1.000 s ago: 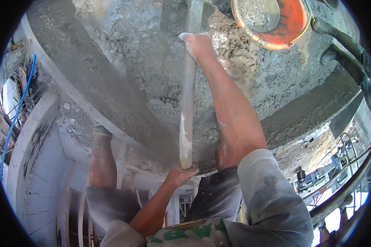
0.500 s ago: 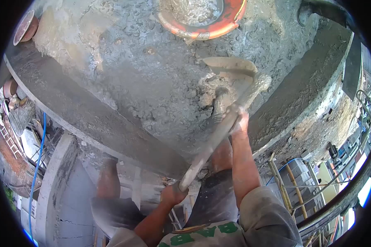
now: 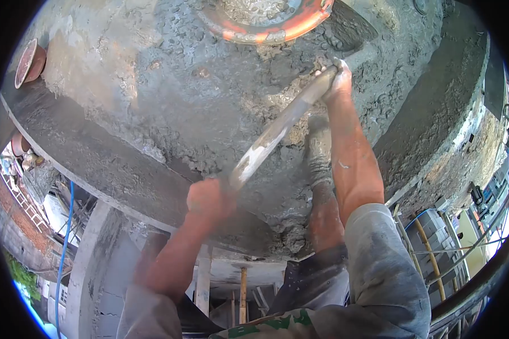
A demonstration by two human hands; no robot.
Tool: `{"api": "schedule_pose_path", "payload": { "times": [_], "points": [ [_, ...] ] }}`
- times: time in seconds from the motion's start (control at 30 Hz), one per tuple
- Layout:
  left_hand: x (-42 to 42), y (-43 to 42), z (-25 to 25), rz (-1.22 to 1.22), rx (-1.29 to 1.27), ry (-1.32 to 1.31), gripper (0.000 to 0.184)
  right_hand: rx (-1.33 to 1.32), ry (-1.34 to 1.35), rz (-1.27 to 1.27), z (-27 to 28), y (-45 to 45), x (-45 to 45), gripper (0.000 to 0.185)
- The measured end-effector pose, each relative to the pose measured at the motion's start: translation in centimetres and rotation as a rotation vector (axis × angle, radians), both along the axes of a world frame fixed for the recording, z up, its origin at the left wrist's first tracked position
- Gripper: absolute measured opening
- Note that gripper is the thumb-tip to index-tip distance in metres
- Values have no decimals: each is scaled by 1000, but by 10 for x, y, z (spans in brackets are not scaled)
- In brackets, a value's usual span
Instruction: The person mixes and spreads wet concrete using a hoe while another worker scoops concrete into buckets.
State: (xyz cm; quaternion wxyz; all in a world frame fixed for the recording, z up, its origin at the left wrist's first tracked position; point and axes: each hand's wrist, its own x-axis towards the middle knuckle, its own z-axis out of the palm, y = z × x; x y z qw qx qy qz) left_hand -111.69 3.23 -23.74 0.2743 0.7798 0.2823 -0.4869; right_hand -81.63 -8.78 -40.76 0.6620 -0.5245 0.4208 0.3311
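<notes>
A long pale wooden handle slants across the middle of the view, smeared with cement. My left hand, blurred by motion, is closed round its lower end. Higher up, my right hand grips the handle near its far end. A dark flat blade, coated in mud, shows just beyond my right hand, partly sunk in the wet grey cement. My lower leg, in a cement-covered sock or boot, stands in the cement below the handle.
An orange-rimmed tub holding wet mix is at the top. A reddish bowl sits on the left. Low cement walls border the mix. A blue hose hangs at the left, and poles stand at the lower right.
The blade has moved up and away, beside the tub. My right hand has gone up with the handle, while my left hand has risen and shifted left. Both keep their grip.
</notes>
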Motion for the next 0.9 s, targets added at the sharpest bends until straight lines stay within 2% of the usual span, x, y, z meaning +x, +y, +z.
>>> {"api": "schedule_pose_path", "payload": {
  "times": [0.07,0.1,0.17,0.23,0.3,0.37,0.43,0.5,0.53,0.6,0.67,0.7,0.73,0.77,0.83,0.87,0.9],
  "points": [
    [-15,-3,37,20,-130,202,31,-48,64,-14,-3,-25,-41,22],
    [-29,-5,53,27,-159,203,32,-109,132,-4,20,-24,-62,25],
    [-62,-22,74,74,-161,231,32,-151,214,55,28,-34,-103,32],
    [-112,-62,87,150,-168,362,35,-167,349,59,30,-47,-141,30],
    [-133,-101,108,268,-231,462,42,-219,340,167,41,-64,-178,27],
    [-155,-129,133,379,-351,521,50,-266,407,204,79,-79,-208,27],
    [-203,-172,149,464,-508,580,56,-401,411,374,104,-95,-238,24],
    [-238,-197,155,549,-629,616,62,-429,292,481,130,-89,-256,24],
    [-244,-201,150,610,-635,580,65,-436,235,522,136,-79,-262,23],
    [-241,-209,150,731,-658,530,70,-249,274,583,133,-47,-252,24],
    [-196,-191,125,772,-466,543,71,-51,311,560,112,-5,-236,26],
    [-193,-199,102,880,-267,325,64,-4,311,555,93,27,-224,28],
    [-182,-195,74,883,-108,250,56,-9,259,734,64,58,-211,24],
    [-189,-203,37,910,-104,254,51,129,263,661,35,80,-201,25],
    [-173,-196,15,867,-165,105,51,141,236,739,-1,109,-180,27],
    [-166,-194,17,831,-212,36,51,88,248,733,-2,100,-186,27],
    [-160,-199,34,868,-243,165,50,27,266,734,0,80,-200,28]
  ]
}}
